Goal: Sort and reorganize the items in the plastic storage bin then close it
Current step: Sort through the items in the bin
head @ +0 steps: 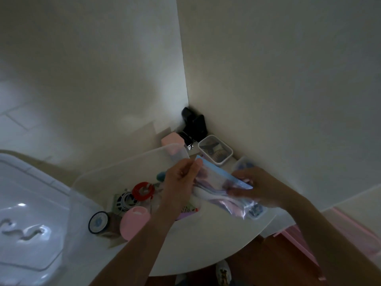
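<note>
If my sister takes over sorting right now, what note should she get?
Left hand: pinches the top corner of the clear zip bag.
Right hand: grips the bag's other end, over the white table.
Storage bin: open; inside lie a red cable coil, a white cable coil, a pink case and a blue-rimmed round tin.
Bin lid: off, to the left.
Small clear box: on the table near the wall corner.
Done: lid off, bag in hand.
Left: put the bag away, finish sorting, then close the bin.
</note>
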The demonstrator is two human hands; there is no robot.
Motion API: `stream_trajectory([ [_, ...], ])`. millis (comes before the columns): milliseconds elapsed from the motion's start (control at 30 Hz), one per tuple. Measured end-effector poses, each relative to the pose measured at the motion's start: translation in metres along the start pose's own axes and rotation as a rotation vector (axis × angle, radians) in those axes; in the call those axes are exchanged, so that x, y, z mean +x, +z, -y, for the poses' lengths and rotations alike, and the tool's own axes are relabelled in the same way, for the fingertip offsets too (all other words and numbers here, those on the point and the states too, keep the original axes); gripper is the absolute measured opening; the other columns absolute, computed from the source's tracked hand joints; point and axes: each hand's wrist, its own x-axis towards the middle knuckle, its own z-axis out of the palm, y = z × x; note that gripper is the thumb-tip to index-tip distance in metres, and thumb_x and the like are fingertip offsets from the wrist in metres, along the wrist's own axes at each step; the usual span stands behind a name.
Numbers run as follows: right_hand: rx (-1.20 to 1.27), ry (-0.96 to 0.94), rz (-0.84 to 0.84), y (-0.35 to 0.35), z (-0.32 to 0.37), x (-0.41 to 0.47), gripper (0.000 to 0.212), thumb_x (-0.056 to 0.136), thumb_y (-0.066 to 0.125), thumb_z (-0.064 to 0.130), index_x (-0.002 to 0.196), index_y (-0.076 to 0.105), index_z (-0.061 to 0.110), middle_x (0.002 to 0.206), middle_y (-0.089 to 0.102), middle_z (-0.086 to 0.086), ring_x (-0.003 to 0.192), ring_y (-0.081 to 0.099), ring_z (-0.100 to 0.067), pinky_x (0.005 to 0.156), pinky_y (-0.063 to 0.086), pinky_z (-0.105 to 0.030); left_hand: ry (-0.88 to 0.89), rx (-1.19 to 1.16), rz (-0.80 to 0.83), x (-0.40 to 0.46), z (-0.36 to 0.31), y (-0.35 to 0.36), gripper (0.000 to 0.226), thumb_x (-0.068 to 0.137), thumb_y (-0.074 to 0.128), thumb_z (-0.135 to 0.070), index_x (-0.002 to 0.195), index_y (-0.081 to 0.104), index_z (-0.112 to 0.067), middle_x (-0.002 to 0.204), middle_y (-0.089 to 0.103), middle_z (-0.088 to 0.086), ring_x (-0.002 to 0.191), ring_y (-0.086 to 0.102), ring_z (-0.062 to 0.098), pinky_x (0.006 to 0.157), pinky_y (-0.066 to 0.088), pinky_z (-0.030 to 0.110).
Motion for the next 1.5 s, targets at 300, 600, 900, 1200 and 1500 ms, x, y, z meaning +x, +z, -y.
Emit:
stream_trajectory([
  [300, 0.394, 0.225, -0.101, 0.015, -0.043, -0.033, 0.030, 0.078, 0.074, 0.033, 0.106, 0.071, 0.025, 0.101, 0.072, 0.007, 0.093, 0.069, -0.009, 0.086, 0.056, -0.028, -0.311, -0.051, 0.185, -0.018, 0.051, 0.044, 0.045, 0.069, 0.092, -0.024, 0.108, 0.069, -0.019, 0.105, 0.074, 0.003, 0.094, 0.073, 0.018, 0.078, 0.062, 0.037],
  [600, 0.541, 0.550, -0.189, 0.090, -0.115, -0.033, 0.023, 0.084, 0.071, 0.000, 0.105, 0.064, 0.006, 0.091, 0.069, -0.008, 0.066, 0.067, 0.001, 0.057, 0.050, -0.012, -0.760, -0.121, 0.174, -0.052, 0.143, 0.093, 0.049, 0.089, 0.074, -0.022, 0.128, 0.046, -0.020, 0.108, 0.065, 0.002, 0.093, 0.066, 0.013, 0.080, 0.058, 0.025],
  [900, 0.474, 0.690, -0.099, 0.158, -0.155, 0.024, 0.037, 0.089, 0.070, 0.027, 0.121, 0.058, 0.014, 0.097, 0.073, -0.008, 0.080, 0.070, -0.018, 0.061, 0.051, -0.023, -0.652, 0.217, 0.199, -0.054, 0.191, 0.081, 0.060, 0.090, 0.058, -0.031, 0.146, 0.036, -0.031, 0.147, 0.047, 0.010, 0.134, 0.047, 0.037, 0.111, 0.041, 0.047],
  [1200, 0.132, 0.571, -0.425, 0.149, -0.111, 0.007, 0.042, 0.088, 0.071, 0.026, 0.127, 0.056, 0.024, 0.120, 0.066, 0.002, 0.105, 0.064, -0.016, 0.093, 0.053, -0.041, -0.647, 0.209, 0.263, -0.067, 0.141, 0.055, 0.036, 0.103, 0.049, -0.034, 0.137, 0.055, -0.025, 0.133, 0.062, -0.004, 0.121, 0.059, 0.013, 0.103, 0.046, 0.026],
  [1500, 0.272, 0.126, -0.331, 0.118, 0.030, 0.050, 0.024, 0.088, 0.070, 0.014, 0.110, 0.065, 0.025, 0.095, 0.070, 0.014, 0.086, 0.066, 0.000, 0.076, 0.052, -0.011, -0.380, 0.487, 0.058, -0.050, 0.067, -0.092, 0.017, 0.101, 0.056, -0.029, 0.112, 0.068, -0.028, 0.094, 0.071, -0.012, 0.078, 0.068, 0.004, 0.070, 0.055, 0.017],
])
